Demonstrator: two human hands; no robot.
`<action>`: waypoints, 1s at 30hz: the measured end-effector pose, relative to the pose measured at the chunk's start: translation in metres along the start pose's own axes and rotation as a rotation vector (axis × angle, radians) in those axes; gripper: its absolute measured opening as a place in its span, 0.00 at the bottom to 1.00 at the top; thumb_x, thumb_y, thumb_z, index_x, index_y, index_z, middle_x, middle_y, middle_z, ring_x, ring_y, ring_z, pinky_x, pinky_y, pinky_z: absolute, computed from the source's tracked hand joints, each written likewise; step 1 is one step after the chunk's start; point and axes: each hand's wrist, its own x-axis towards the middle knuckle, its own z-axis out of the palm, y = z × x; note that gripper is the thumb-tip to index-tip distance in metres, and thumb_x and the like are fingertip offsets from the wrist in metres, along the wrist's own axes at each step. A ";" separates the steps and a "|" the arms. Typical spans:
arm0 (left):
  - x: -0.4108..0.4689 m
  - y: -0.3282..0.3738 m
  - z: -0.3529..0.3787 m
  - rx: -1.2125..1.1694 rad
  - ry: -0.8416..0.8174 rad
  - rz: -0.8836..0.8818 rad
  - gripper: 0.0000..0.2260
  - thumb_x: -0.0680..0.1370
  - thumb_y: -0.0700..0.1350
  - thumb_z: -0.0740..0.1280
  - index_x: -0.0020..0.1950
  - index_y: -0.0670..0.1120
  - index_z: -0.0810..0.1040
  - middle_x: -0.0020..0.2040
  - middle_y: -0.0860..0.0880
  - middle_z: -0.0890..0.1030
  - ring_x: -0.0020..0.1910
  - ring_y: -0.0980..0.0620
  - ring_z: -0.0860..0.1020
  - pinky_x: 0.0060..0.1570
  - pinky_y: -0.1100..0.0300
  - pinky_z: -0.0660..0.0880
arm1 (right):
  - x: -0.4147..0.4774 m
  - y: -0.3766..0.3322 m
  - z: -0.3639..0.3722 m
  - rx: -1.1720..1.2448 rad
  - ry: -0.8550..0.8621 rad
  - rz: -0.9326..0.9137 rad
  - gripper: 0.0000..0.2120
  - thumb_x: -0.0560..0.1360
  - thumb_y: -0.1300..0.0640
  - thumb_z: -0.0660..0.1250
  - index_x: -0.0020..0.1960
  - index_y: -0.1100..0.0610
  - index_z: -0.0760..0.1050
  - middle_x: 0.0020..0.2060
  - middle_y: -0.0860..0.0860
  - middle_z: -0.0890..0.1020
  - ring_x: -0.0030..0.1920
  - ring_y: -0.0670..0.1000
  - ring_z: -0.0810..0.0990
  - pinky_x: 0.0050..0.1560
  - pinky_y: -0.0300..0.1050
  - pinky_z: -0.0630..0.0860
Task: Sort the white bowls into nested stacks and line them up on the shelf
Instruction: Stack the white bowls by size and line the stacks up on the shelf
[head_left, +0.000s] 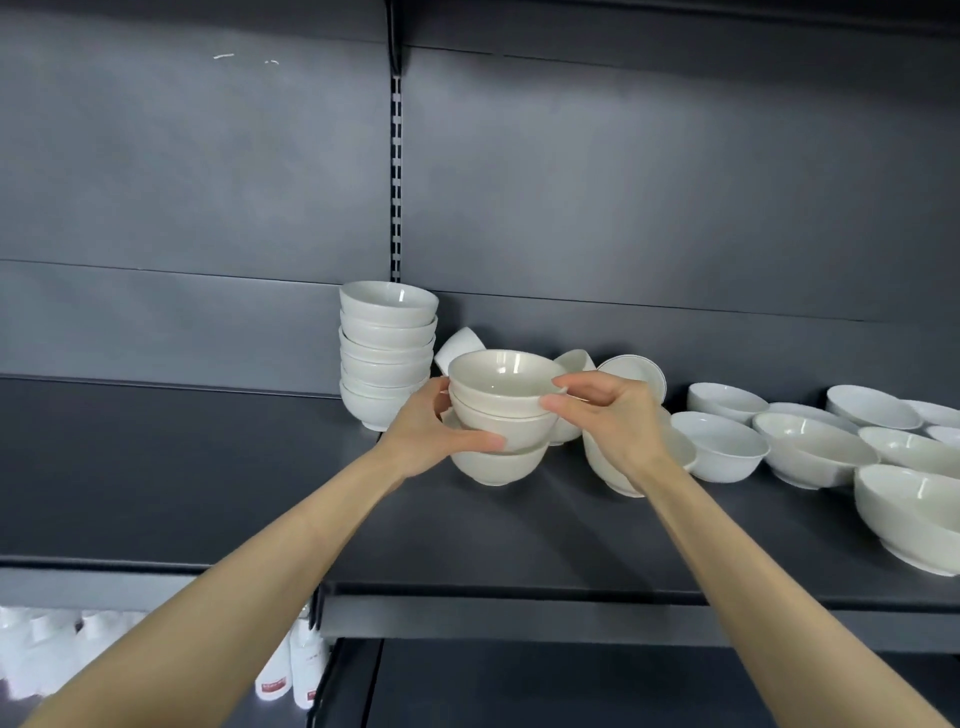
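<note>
Though under white bowls (727, 447), dark metal shelf (208, 467)

The single head-worn view faces forward, slightly upward, close to a dark shelf (519, 530) at arm's reach.

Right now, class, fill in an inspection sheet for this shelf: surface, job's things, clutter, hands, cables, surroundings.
Surface: dark shelf, bowls over its middle and right.
Job's things: tall stack at the back; short stack in front of it; loose bowls to the right, unstacked.
Clutter: tipped bowls behind the short stack.
Hands: left hand grips the short stack's side; right hand pinches its top rim.
Cables: nothing seen.
Surroundings: dark back panel; white bottles on the lower shelf, left.
</note>
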 end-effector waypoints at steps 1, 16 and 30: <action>0.001 -0.002 0.002 0.014 0.001 -0.010 0.44 0.53 0.58 0.80 0.67 0.53 0.70 0.61 0.57 0.78 0.63 0.57 0.73 0.60 0.58 0.74 | 0.002 0.004 -0.001 0.005 -0.008 0.004 0.09 0.67 0.60 0.78 0.44 0.52 0.82 0.40 0.46 0.84 0.43 0.38 0.81 0.45 0.28 0.75; -0.011 -0.018 0.011 -0.048 -0.003 -0.087 0.37 0.58 0.52 0.80 0.65 0.54 0.72 0.58 0.56 0.81 0.58 0.57 0.78 0.61 0.55 0.75 | 0.006 0.028 0.005 0.055 -0.077 0.074 0.10 0.65 0.61 0.78 0.45 0.56 0.82 0.39 0.50 0.84 0.41 0.48 0.82 0.54 0.47 0.80; -0.034 -0.015 -0.015 0.065 0.026 -0.031 0.24 0.68 0.44 0.78 0.60 0.52 0.75 0.51 0.57 0.81 0.49 0.60 0.79 0.43 0.72 0.75 | -0.013 0.023 0.030 0.089 -0.063 0.081 0.11 0.66 0.60 0.78 0.47 0.57 0.83 0.40 0.48 0.84 0.42 0.43 0.82 0.48 0.32 0.78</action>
